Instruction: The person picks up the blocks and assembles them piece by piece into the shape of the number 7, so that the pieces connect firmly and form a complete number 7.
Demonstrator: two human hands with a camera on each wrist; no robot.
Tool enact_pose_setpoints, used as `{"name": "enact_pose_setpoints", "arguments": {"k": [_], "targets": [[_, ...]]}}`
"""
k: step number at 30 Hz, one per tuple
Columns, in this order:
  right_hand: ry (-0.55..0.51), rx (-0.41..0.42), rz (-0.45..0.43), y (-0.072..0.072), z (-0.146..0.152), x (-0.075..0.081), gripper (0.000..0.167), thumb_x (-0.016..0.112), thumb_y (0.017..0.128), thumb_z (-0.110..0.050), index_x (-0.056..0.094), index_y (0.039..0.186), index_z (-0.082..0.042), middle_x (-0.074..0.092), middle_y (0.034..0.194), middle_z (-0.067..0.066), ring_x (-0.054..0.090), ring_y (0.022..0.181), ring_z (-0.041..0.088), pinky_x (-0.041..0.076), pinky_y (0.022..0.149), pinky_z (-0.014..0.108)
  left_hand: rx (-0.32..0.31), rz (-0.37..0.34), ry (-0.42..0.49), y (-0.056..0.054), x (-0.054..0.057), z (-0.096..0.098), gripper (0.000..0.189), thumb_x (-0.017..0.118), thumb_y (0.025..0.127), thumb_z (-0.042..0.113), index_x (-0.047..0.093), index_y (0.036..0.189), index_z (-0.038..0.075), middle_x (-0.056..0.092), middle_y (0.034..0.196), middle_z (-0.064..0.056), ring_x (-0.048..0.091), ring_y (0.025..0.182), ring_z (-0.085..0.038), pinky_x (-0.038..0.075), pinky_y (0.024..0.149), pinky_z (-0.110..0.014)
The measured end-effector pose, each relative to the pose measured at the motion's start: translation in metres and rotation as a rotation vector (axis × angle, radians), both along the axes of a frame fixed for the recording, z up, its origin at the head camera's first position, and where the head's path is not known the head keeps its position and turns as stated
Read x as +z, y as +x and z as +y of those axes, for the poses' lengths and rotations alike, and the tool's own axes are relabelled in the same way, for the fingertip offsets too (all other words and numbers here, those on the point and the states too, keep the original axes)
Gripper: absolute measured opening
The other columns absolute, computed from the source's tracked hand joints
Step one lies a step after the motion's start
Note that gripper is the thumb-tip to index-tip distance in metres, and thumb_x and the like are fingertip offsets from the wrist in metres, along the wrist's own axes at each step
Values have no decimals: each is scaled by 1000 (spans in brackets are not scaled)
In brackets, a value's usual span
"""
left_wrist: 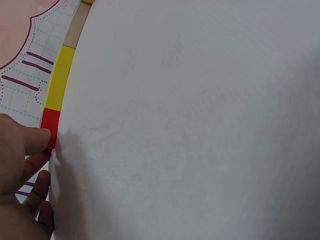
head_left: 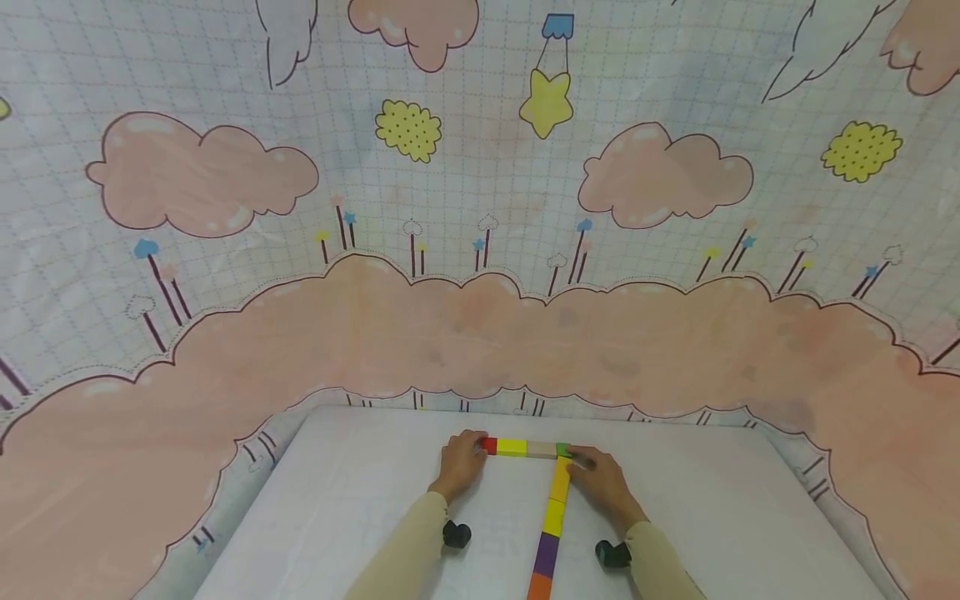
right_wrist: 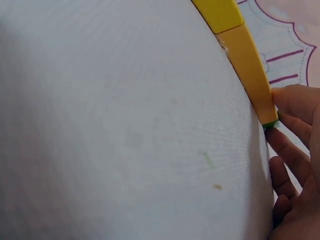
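Observation:
A row of coloured blocks runs across the white board: a red block (head_left: 490, 446), a yellow block (head_left: 512, 447), a plain wooden block (head_left: 542, 450) and a green block (head_left: 562, 448). From the green corner a second row comes toward me, with a light orange block (head_left: 560, 479), another yellow block (head_left: 553, 517), a purple block (head_left: 546, 556) and a darker orange block (head_left: 539, 587). My left hand (head_left: 459, 465) pinches the red end block. At the corner, my right hand (head_left: 603, 485) holds the green block, its thumb against the light orange one. Fingers partly hide the green block.
The white tabletop (head_left: 360, 500) lies under both rows, its back edge just beyond the far row. Behind and around it hangs a patterned cloth (head_left: 480, 333) with clouds and stars. A dark device (head_left: 456, 534) sits at the left wrist, another (head_left: 612, 554) at the right.

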State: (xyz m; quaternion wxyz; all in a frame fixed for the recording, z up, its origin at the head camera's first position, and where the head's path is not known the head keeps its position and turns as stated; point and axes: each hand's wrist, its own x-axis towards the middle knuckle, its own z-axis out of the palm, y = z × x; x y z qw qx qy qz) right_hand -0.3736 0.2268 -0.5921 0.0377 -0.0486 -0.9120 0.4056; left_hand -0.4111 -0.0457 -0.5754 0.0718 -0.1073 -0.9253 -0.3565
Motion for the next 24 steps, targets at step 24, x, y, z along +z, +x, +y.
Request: {"name": "enact_pose_setpoints", "arguments": {"k": [24], "targets": [[3,-2,-28,2,0,4,38,65,93,-25,63,131,-22,54,143,13,44,134,39,32,111,62,-14,-7,-6,2,1,0,32,65,94,13,64,125,7,64,127,-13,53,111,-31,42,98,-52]]}}
